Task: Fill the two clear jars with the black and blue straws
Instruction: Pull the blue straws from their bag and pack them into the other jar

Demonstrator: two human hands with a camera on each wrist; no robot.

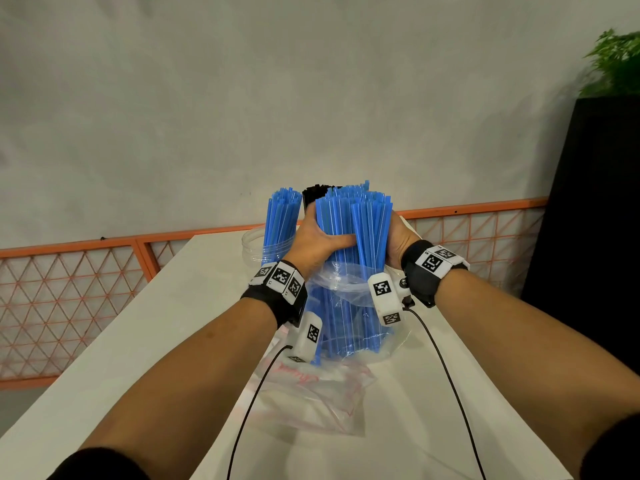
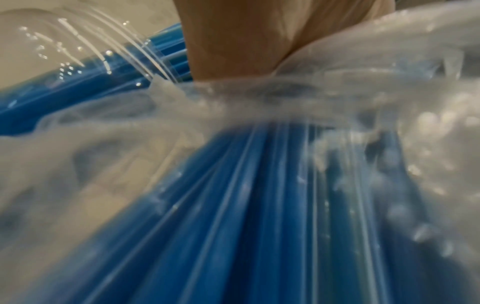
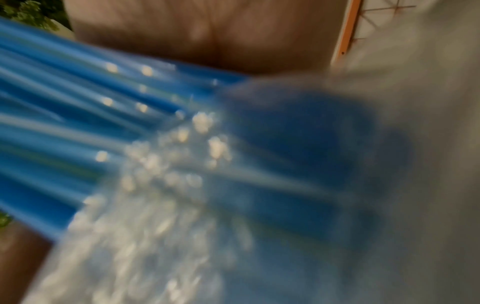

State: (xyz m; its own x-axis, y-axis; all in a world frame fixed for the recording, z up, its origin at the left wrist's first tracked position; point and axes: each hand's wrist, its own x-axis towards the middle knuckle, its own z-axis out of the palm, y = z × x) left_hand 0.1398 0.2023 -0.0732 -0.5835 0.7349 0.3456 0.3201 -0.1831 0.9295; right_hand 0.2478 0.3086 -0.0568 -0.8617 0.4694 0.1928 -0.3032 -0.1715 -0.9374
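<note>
A thick bundle of blue straws point(image 1: 353, 220) stands upright, its lower half inside a clear plastic bag point(image 1: 349, 282). My left hand point(image 1: 322, 242) grips the bundle from the left, thumb across its front. My right hand point(image 1: 398, 242) clasps it from the right. Behind to the left, a clear jar point(image 1: 254, 244) holds more blue straws point(image 1: 282, 216). Black straws point(image 1: 317, 195) show behind the bundle; their jar is hidden. The left wrist view shows the blue straws point(image 2: 246, 216), the bag point(image 2: 389, 102) and the jar point(image 2: 85, 45) close up. The right wrist view is blurred, showing blue straws point(image 3: 78, 123).
An empty crumpled plastic bag point(image 1: 311, 400) with red print lies on the white table point(image 1: 156, 334) in front of the bundle. Two black wrist cables hang over the table. An orange mesh fence point(image 1: 69, 289) runs behind, and a black cabinet point(image 1: 595, 220) with a plant stands at right.
</note>
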